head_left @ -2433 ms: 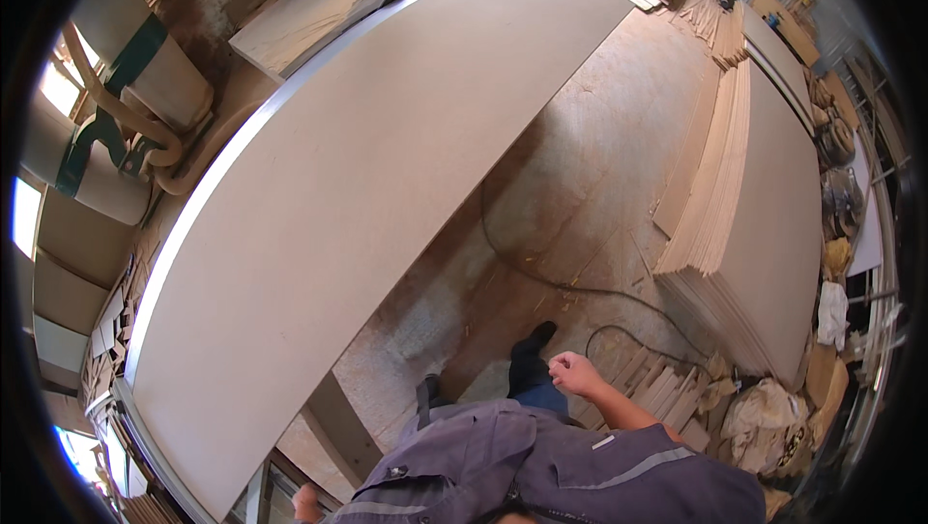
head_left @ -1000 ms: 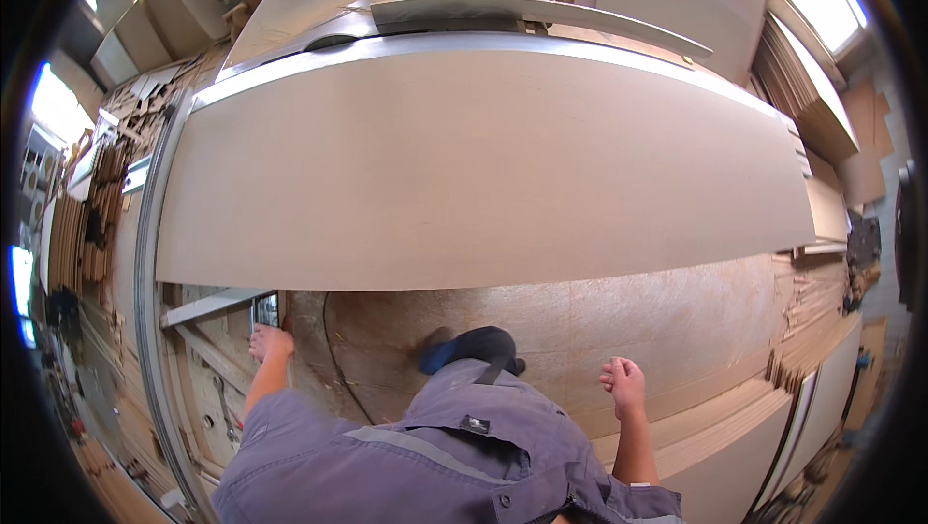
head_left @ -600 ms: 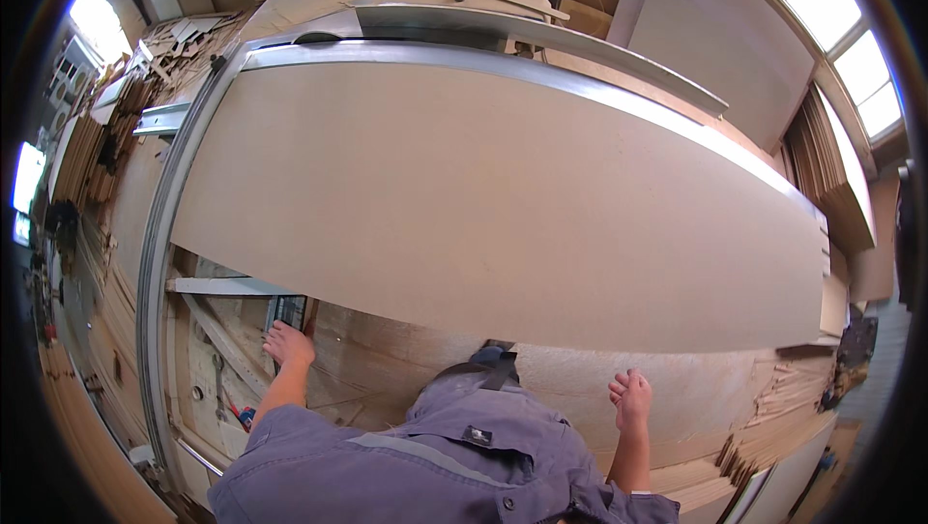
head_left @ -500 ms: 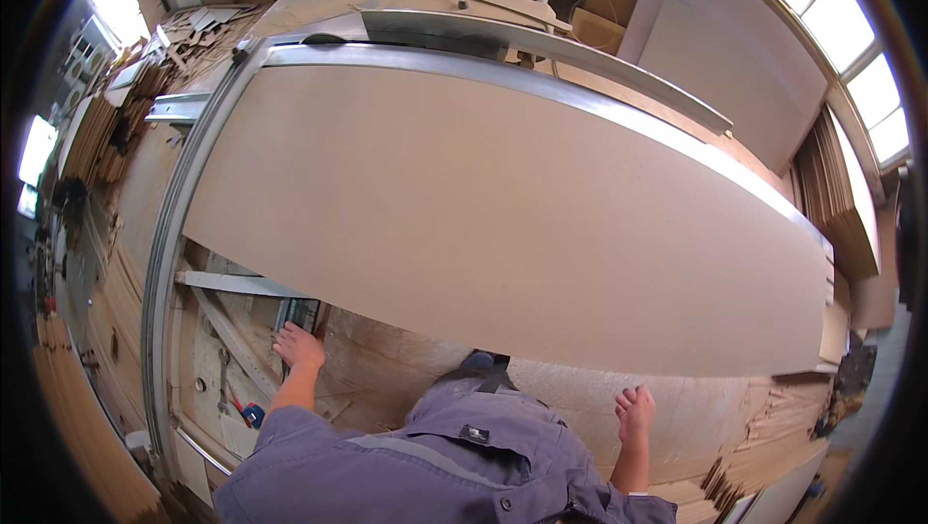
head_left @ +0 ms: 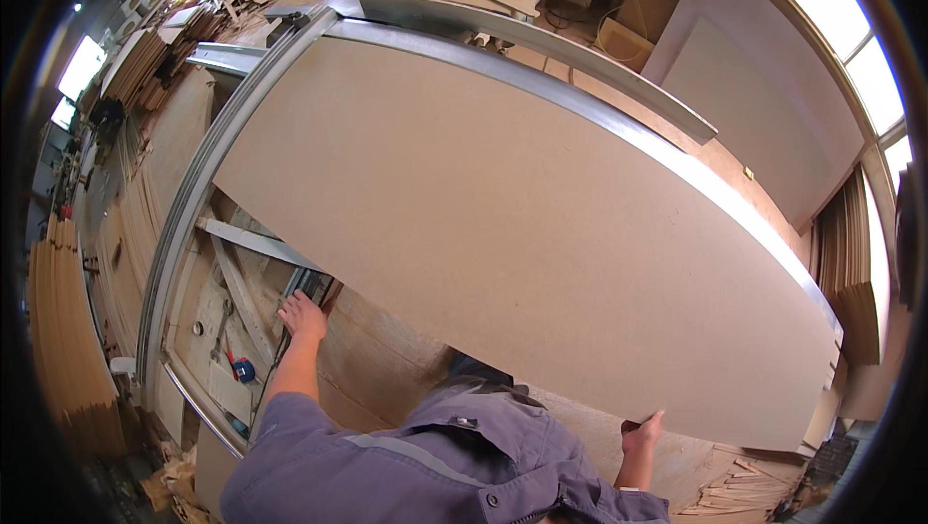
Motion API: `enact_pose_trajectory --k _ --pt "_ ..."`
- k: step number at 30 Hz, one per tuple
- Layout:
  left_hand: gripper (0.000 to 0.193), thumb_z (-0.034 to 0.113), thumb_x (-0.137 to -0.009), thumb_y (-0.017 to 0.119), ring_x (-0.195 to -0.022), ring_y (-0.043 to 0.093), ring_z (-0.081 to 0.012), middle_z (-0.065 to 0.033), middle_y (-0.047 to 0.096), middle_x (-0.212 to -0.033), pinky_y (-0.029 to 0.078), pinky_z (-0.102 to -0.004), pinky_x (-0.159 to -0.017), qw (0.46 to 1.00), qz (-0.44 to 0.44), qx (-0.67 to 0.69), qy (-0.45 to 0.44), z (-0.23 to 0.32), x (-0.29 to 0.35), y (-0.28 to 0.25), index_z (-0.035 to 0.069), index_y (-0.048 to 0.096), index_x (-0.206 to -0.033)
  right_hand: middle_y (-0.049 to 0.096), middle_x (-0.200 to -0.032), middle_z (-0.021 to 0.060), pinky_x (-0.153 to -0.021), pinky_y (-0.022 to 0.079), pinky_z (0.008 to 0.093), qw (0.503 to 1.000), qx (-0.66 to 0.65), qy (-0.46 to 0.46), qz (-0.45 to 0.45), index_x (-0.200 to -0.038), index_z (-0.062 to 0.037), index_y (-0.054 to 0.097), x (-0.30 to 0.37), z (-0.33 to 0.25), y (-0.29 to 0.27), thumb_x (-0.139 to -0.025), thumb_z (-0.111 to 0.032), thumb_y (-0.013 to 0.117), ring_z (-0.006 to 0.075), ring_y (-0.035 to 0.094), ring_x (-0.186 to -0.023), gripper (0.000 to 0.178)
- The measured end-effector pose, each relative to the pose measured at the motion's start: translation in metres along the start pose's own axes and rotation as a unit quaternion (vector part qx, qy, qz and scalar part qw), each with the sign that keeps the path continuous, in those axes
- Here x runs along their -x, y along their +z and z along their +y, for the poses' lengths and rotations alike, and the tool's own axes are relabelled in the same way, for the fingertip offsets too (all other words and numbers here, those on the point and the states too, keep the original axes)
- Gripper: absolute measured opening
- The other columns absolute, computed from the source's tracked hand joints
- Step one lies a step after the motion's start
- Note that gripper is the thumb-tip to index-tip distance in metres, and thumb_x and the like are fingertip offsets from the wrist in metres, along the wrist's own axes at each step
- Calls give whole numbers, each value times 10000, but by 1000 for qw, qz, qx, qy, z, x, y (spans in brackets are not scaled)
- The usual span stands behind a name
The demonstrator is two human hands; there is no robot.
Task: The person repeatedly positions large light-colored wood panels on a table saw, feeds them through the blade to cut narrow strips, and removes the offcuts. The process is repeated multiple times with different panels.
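Observation:
A large beige board [head_left: 522,234] lies flat across the saw's sliding table, its far long edge along a shiny metal strip [head_left: 541,79]. At its near edge, toward the right end, my right hand [head_left: 640,435] grips it, thumb on top and the other fingers hidden beneath. My left hand [head_left: 304,315] is at the board's near left side, its fingers curled over a dark metal rail [head_left: 307,282] of the frame. Part of that rail runs out of sight under the board.
A long metal fence [head_left: 561,55] stands beyond the board. Left is the curved-looking rail frame [head_left: 184,205] with a white crossbar [head_left: 256,240]. A blue tape measure [head_left: 243,369] and a wrench [head_left: 222,326] lie inside it. Stacked panels [head_left: 851,263] lean at the right, thin offcuts [head_left: 739,485] below.
My right hand, apart from the board before, now holds its near edge. My left hand stays at the rail. The view has turned, so the board slants more steeply down to the right.

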State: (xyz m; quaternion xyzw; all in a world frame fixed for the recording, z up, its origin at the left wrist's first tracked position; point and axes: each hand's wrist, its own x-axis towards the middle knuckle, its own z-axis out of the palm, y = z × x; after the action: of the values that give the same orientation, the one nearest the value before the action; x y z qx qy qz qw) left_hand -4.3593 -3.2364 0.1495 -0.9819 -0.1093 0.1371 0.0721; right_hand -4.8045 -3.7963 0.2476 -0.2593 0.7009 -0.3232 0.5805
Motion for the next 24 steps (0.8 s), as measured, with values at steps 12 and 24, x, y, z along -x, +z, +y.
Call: enact_pose_trajectory --k 12,24 --pt "632 300 -794 758 -1233 455 -330 -189 502 -1256 289 -444 -1040 999 -43 16 -9 -11 -11 28 2 429 -1245 556 -882 -12 -514 363 300 998 23 26 -54 -1038 -185 546 -23 44 -23 -986 -584 434 147 487 -671 418" --pt "817 572 -807 698 -1274 465 -359 -230 492 -1339 286 -495 -1092 992 -94 49 -63 -59 -44 42 -19 395 -1282 515 -779 -15 -422 314 254 991 118 39 -56 -941 -160 514 11 87 15 -971 -620 448 135 451 -574 466"
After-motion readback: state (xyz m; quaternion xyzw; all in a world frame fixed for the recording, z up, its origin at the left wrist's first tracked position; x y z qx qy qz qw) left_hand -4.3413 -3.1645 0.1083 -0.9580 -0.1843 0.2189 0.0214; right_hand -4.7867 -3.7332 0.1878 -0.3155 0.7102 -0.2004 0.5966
